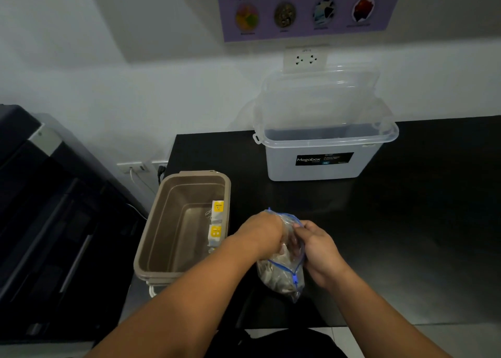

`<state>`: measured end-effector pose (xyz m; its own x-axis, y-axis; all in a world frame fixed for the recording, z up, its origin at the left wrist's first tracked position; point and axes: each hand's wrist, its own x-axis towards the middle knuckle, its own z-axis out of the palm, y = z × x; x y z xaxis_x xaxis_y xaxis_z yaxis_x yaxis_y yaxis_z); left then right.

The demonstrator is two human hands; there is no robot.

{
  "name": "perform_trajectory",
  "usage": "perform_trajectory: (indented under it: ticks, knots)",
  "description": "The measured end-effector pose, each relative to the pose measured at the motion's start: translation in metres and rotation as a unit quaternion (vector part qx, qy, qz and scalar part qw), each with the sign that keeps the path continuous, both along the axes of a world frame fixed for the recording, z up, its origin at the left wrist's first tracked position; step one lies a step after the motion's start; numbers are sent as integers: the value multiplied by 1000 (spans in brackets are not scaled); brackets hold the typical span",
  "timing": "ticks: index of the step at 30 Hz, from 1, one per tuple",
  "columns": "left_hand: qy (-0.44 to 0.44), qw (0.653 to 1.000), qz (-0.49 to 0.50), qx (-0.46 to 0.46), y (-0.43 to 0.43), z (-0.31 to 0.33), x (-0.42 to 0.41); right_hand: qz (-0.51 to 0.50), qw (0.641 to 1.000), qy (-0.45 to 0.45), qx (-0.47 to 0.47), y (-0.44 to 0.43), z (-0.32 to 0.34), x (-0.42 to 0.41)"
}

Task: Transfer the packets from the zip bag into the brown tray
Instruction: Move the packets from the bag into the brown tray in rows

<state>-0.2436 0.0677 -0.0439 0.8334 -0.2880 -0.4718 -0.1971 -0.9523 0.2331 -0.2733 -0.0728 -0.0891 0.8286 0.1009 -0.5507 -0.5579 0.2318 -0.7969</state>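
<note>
Here, in the head view, the bag (283,272) lies on the black counter (406,222) at about six o'clock from the frame's middle, its blue zip strip open and curled. Pale packets (275,275) show blurred through the plastic in its near end. The left hand (261,234) reaches into the bag's mouth from nine o'clock. Its fingers are hidden inside, so I cannot tell whether they are apart or closed on a packet. The right hand (321,249), at three o'clock from the bag, pinches the bag's edge with curled fingers.

The tray (162,230) sits at nine o'clock from the bag, just beside the left forearm. Two yellow-and-white packets (217,209) stand in it, leaning on its right wall.

At twelve o'clock from the bag, well apart, stands a clear box (322,169) with its lid (320,97) propped upright against the wall. Above that are a socket (305,59) and a purple poster (306,7). A black machine (54,208) fills the nine o'clock edge of the view.
</note>
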Motion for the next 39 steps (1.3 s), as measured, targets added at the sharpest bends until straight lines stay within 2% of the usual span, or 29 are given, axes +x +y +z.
perform_trajectory:
  ticks: [3,9,12,17,21,27,30,32,35,39]
  knots:
    - [22,999,29,-38,5,12,6,-3,1000,6,5,0,-3,1]
    - [-55,978,106,-168,21,31,6,-3,1000,20,15,3,0,6]
    - [-84,956,150,-238,35,46,10,-11,999,27,23,8,4,10]
    - [-98,893,272,-346,79,80,14,-13,999,39,17,11,6,19]
    - [-90,895,315,-304,123,91,10,-15,999,41,11,13,6,25]
    - [9,914,316,-255,157,77,-2,-5,999,42,-9,17,4,33]
    - [-21,922,340,-183,155,54,-1,-2,999,42,-10,19,2,34]
    - [-56,929,353,-91,153,38,2,1,999,41,-17,20,1,34]
    - [-74,942,328,-2,149,23,3,1,999,40,-23,20,0,34]
    - [5,965,263,22,140,19,2,0,999,38,-25,19,1,33]
